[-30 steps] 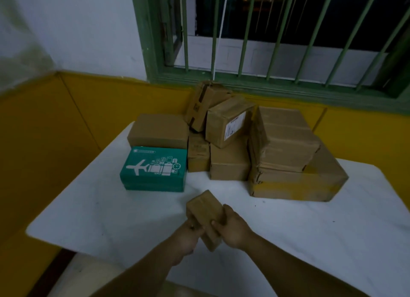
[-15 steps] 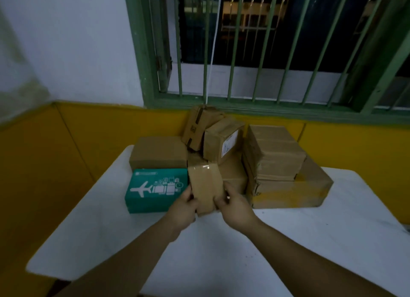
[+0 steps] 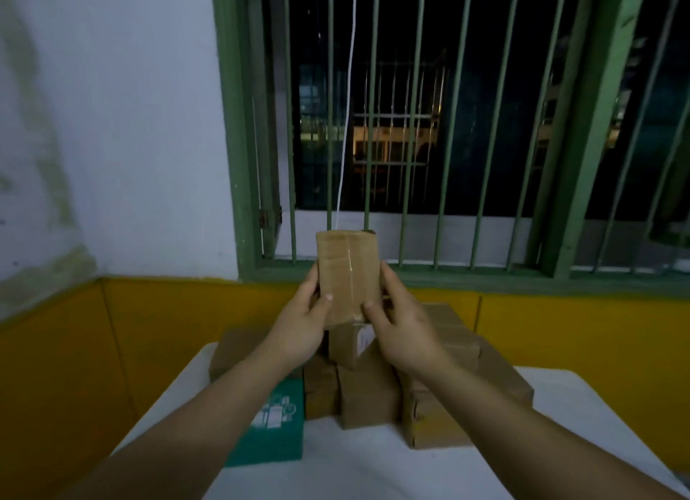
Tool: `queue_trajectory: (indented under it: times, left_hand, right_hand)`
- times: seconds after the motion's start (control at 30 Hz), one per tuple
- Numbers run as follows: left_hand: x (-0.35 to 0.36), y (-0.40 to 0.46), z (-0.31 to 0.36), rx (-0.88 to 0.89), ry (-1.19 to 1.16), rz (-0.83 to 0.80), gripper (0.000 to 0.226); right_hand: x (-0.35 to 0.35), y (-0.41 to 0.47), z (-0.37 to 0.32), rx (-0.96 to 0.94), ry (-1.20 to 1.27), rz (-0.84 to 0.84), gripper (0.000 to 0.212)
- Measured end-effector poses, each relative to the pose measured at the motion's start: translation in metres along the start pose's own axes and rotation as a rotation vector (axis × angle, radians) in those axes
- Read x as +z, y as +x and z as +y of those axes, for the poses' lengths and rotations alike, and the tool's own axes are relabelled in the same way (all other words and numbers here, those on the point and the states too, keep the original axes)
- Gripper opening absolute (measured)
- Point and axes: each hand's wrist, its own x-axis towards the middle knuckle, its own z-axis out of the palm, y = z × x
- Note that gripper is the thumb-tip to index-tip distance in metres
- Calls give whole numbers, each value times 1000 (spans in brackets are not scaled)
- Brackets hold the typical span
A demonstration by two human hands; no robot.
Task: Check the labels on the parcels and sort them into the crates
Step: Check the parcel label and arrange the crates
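Note:
A small brown cardboard parcel [image 3: 346,275] with clear tape down its middle stands upright in the air, in front of the window. My left hand [image 3: 300,322] grips its left edge and my right hand [image 3: 401,328] grips its right edge, thumbs on the near face. No label shows on the face towards me. Below my hands a pile of brown parcels [image 3: 367,399] sits on the white table [image 3: 373,469], with a teal printed box [image 3: 274,430] at its left. No crate is in view.
A barred green window [image 3: 448,126] fills the wall behind, with a white cord hanging in it. Yellow-painted lower walls [image 3: 578,343] close in the table at the back and the left. A large taped parcel [image 3: 444,425] lies at the pile's right.
Both hands have lifted the small parcel from just above the table to eye height and turned it upright. The view has tilted up towards the window.

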Motion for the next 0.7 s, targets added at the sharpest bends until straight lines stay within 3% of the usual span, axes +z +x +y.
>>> queue_trajectory:
  times: [0.23, 0.53, 0.6, 0.7]
  left_hand:
    - [27, 11, 42, 121, -34, 78, 53]
    - [39, 14, 61, 154, -62, 174, 54]
    - [39, 12, 64, 153, -96, 185, 56]
    - [39, 9, 70, 165, -140, 157, 56]
  right_hand:
    - [-50, 8, -14, -68, -53, 5, 66]
    - [-75, 8, -22, -125, -23, 100, 48]
    - [-78, 7, -26, -108, -21, 95, 54]
    - [-81, 6, -32, -50, 87, 109, 79]
